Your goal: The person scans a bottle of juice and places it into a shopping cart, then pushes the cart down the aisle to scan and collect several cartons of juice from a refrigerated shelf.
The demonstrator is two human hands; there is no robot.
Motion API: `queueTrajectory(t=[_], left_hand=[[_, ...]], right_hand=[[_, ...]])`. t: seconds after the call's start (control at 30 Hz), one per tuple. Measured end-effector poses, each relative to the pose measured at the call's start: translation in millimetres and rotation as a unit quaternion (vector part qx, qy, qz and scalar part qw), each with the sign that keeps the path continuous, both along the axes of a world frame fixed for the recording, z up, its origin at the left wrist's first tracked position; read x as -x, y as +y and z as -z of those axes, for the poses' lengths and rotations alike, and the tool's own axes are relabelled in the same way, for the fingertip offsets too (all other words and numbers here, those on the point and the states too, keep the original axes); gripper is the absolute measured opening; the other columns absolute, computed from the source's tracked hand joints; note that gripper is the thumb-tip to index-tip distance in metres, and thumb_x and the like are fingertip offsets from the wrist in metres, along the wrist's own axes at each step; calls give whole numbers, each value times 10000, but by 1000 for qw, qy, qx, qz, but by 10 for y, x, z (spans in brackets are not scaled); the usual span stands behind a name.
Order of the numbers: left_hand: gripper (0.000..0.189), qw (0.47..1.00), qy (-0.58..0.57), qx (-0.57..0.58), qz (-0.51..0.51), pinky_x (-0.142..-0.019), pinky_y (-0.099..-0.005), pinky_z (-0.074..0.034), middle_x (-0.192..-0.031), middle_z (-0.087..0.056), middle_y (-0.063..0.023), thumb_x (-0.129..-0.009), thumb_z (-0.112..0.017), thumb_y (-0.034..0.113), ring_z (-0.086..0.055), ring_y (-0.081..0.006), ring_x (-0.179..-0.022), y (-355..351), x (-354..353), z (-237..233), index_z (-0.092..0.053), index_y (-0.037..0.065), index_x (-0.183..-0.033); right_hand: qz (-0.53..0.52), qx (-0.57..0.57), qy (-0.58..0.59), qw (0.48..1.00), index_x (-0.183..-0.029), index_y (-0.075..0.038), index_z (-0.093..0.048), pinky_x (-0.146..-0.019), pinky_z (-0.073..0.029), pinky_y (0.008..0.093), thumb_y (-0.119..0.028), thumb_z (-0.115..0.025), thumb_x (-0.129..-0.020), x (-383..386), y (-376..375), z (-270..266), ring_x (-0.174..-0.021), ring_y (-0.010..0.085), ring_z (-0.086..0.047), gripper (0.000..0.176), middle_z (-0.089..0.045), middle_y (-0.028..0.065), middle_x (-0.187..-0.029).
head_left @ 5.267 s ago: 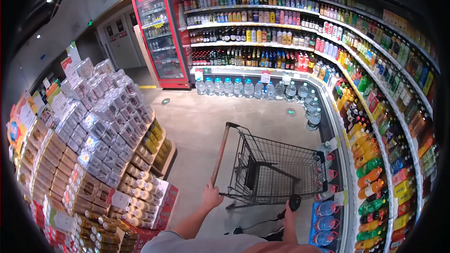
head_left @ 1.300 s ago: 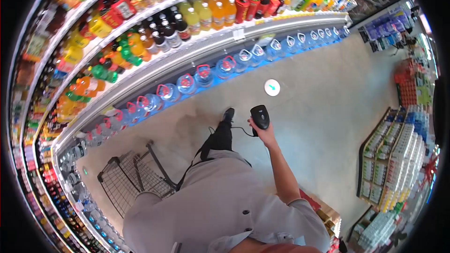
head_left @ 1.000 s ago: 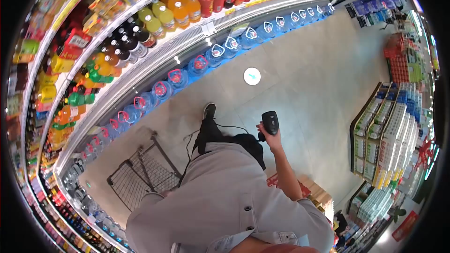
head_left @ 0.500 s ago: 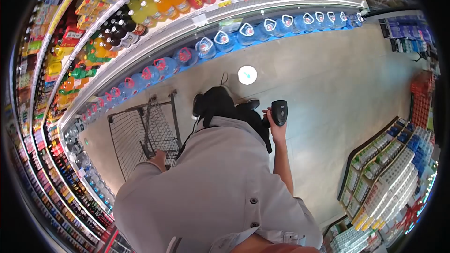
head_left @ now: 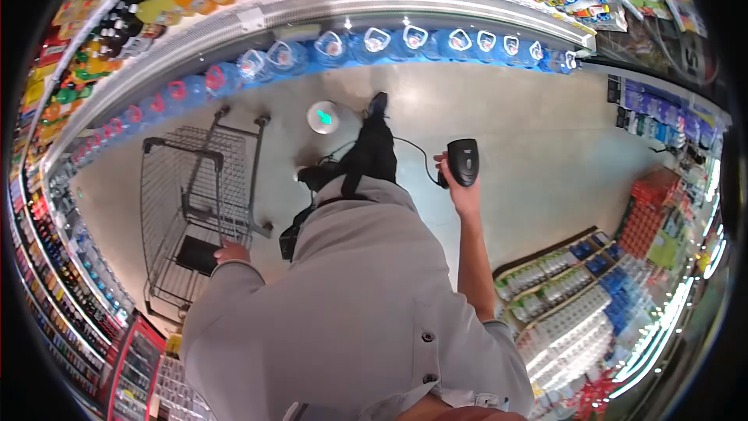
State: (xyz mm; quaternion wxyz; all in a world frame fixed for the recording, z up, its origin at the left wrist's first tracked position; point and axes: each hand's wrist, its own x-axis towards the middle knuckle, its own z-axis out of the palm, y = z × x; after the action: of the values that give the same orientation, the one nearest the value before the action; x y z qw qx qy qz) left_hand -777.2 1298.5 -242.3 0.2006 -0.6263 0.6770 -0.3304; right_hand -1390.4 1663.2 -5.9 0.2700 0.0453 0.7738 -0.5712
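My right hand (head_left: 465,196) is wrapped round a black handheld barcode scanner (head_left: 463,162), held out to the right of my body. A thin black cord (head_left: 421,152) loops between the scanner and my dark trousers. At my left side, my left hand (head_left: 231,252) is closed at the edge of a wire shopping cart (head_left: 173,187), beside a dark flat panel (head_left: 197,255) on it. The exact part under those fingers is too small to make out. The cart's visible basket holds no goods.
Large blue water bottles (head_left: 331,47) line the foot of the drink shelves (head_left: 257,17) ahead and to the left. A round white floor spot with a green arrow (head_left: 323,118) lies near my foot (head_left: 379,101). Stacked packaged goods (head_left: 573,320) and red crates (head_left: 650,206) stand at right.
The view has turned and moved along the aisle; one foot now reaches forward. The cart and my left hand have shifted left together. The scanner remains in my right hand.
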Motion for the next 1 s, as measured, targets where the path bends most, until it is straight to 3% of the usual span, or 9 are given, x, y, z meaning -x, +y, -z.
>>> queueTrajectory(t=[0.07, 0.1, 0.13, 0.27, 0.33, 0.5, 0.73, 0.87, 1.0], left_hand=[[536, 997, 37, 15, -65, -655, -501, -541, -864, -665, -195, -917, -605, 564, -687, -373, -765, 95, 522, -240, -507, 37, -907], [547, 986, 90, 53, -131, -644, -507, -535, -867, -665, -196, -900, -626, 568, -682, -370, -753, 698, 1088, -525, -515, 33, -923], [541, 966, 143, -18, -212, -707, -510, -543, -930, -664, -202, -891, -636, 557, -685, -374, -815, 826, 1382, -688, -520, 32, -956], [573, 974, 106, -40, -195, -733, -553, -537, -904, -708, -223, -919, -587, 596, -703, -420, -842, 1448, 1795, -601, -594, 32, -1016], [623, 950, 99, -100, -279, -880, -559, -521, -1065, -687, -255, -937, -548, 607, -669, -451, -1056, 1792, 2289, -635, -533, 14, -1128], [661, 915, 134, -138, -354, -988, -565, -440, -1171, -619, -200, -993, -451, 589, -619, -396, -1130, 2557, 3584, -971, -501, -35, -1206], [734, 880, 168, -218, -386, -1104, -640, -272, -1309, -572, -232, -1001, -406, 589, -545, -424, -1266, 3420, 5104, -1070, -475, -72, -1312], [915, 851, 228, -298, -367, -1073, -494, -420, -1391, -547, -264, -857, -576, 704, -510, -424, -1317, 3935, 5676, -1275, -456, -46, -1366], [837, 843, 285, -307, -337, -1120, -536, -336, -1353, -581, -219, -843, -621, 649, -487, -409, -1328, 4388, 6214, -1647, -459, 35, -1388]], right_hand=[[-22, -31, -21, 999, -1065, 7, -708, -811, -531, 276, -113, -734, -923, 322, 271, -107, -902, 107, -676, 188, -759, 67, -996], [-41, -38, -19, 998, -1056, 9, -710, -812, -531, 275, -119, -738, -923, 530, 417, -125, -901, 102, -675, 186, -760, 64, -996], [-54, -46, -12, 997, -1083, -1, -701, -807, -539, 291, -124, -730, -937, 721, 555, -156, -894, 120, -682, 193, -758, 79, -1001], [17, -15, -72, 997, -1167, 18, -637, -820, -548, 322, -157, -661, -993, 1415, 875, -196, -877, 169, -687, 248, -738, 142, -1023], [-1, 7, -79, 997, -1168, 17, -637, -823, -548, 322, -155, -655, -996, 1771, 962, -199, -882, 167, -687, 244, -738, 140, -1025], [-79, 50, -141, 986, -1153, 13, -646, -843, -550, 324, -166, -678, -987, 2607, 1225, 120, -894, 164, -689, 246, -739, 130, -1027], [-300, 99, -133, 939, -1071, 0, -711, -790, -550, 302, -148, -751, -921, 4018, 1650, 317, -869, 137, -701, 214, -752, 67, -944], [-410, 75, -71, 906, -961, -15, -751, -710, -535, 294, -229, -784, -895, 4522, 1802, 402, -754, 121, -689, 226, -747, 46, -839], [-487, 89, -32, 868, -994, -12, -739, -694, -533, 299, -176, -772, -889, 4678, 1852, 717, -745, 120, -682, 197, -740, 43, -839]])
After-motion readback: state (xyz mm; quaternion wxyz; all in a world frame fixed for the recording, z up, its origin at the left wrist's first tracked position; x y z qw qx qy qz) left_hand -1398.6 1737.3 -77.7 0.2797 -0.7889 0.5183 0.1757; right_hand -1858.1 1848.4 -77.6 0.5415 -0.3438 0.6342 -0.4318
